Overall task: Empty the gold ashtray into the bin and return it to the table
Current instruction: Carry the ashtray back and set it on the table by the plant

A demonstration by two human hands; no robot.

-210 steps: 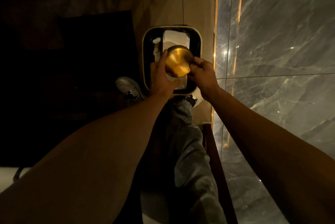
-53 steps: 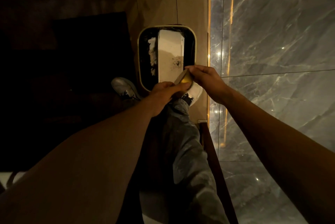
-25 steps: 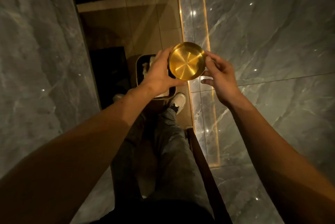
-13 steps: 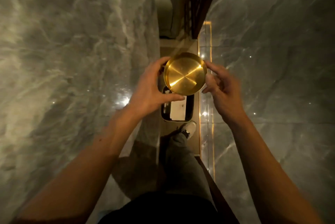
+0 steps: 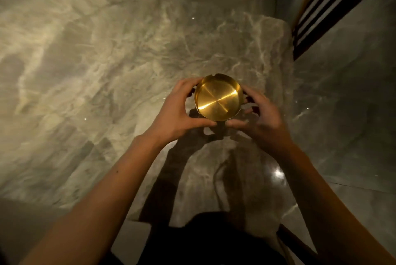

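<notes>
The gold ashtray (image 5: 218, 97) is upright and looks empty, its shiny round bottom facing me and notches showing in the far rim. It hovers just above the right part of the grey marble table (image 5: 96, 71) and casts a shadow there. My left hand (image 5: 180, 114) grips its left side, thumb beneath the near edge. My right hand (image 5: 259, 119) cups the right side, with fingertips at the rim and thumb under the near edge. The bin is out of view.
The table's right edge runs close to the ashtray, with polished marble floor (image 5: 353, 114) beyond it. A dark slatted wooden panel (image 5: 325, 5) stands at the top right. A dark wooden piece (image 5: 297, 243) shows at the bottom right, beside my body.
I have turned from the bin to the table. The ashtray, earlier tipped over the bin, now sits upright in both hands above the marble top, and the right hand has closed in on it.
</notes>
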